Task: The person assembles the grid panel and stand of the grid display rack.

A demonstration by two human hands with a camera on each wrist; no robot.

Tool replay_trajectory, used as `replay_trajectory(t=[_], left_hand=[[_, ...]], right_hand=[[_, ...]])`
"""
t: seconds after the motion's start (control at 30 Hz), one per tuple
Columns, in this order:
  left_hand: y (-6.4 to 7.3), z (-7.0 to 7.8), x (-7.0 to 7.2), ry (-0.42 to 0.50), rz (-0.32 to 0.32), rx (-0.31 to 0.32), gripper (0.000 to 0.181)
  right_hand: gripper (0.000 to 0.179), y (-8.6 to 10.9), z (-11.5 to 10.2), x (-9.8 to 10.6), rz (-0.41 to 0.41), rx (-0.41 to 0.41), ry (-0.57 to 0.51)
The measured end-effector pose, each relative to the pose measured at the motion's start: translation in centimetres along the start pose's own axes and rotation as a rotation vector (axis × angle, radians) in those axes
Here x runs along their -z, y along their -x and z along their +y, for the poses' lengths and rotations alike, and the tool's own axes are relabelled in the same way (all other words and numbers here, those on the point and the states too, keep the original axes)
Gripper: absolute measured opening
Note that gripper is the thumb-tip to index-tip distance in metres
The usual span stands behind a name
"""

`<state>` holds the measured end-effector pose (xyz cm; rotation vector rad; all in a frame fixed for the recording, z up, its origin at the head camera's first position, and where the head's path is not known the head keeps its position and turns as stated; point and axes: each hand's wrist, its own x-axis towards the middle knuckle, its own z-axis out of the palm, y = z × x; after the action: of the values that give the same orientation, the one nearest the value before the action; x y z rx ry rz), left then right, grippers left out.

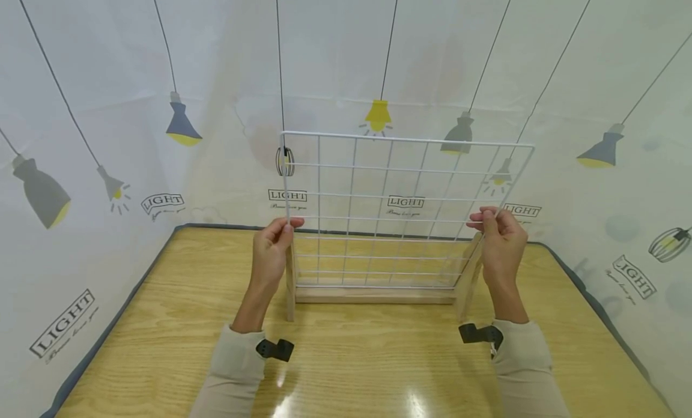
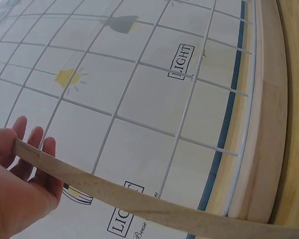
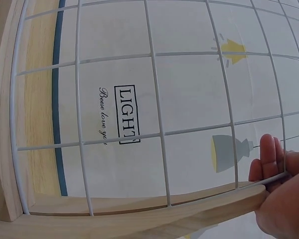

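Observation:
A white wire grid panel [image 1: 387,169] stands between two uprights of a pale wooden stand, its lower edge along the stand's bottom bar [image 1: 375,295]. My left hand [image 1: 273,250] pinches the panel's left side wire near the top of the left upright [image 1: 291,280]. On the other side, my right hand [image 1: 503,244] grips the right side wire just above the right upright [image 1: 467,280]. In the left wrist view the fingers of my left hand [image 2: 25,184] curl around the upright's end. My right hand [image 3: 289,194] closes over the panel's edge in the right wrist view.
The stand rests on a wood-grain table [image 1: 373,358] with a dark edge. A pale backdrop [image 1: 335,57] printed with hanging lamps and "LIGHT" lettering surrounds the table's back and sides. Black camera mounts [image 1: 276,349] sit on both wrists, over light sleeves [image 1: 232,370].

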<state>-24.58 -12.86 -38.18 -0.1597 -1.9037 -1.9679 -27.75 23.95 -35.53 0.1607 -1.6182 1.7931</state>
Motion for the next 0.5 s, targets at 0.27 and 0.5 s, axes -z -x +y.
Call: replay_trajectory(t=[0.27, 0.5], left_hand=[[0.07, -0.36, 0.22, 0.014, -0.047, 0.001, 0.024], [0.0, -0.23, 0.23, 0.035, -0.071, -0.008, 0.021]], right_hand=[[0.015, -0.06, 0.28, 0.09, -0.009, 0.001, 0.034], [0.017, -0.14, 0.08, 0.17, -0.023, -0.005, 0.063]])
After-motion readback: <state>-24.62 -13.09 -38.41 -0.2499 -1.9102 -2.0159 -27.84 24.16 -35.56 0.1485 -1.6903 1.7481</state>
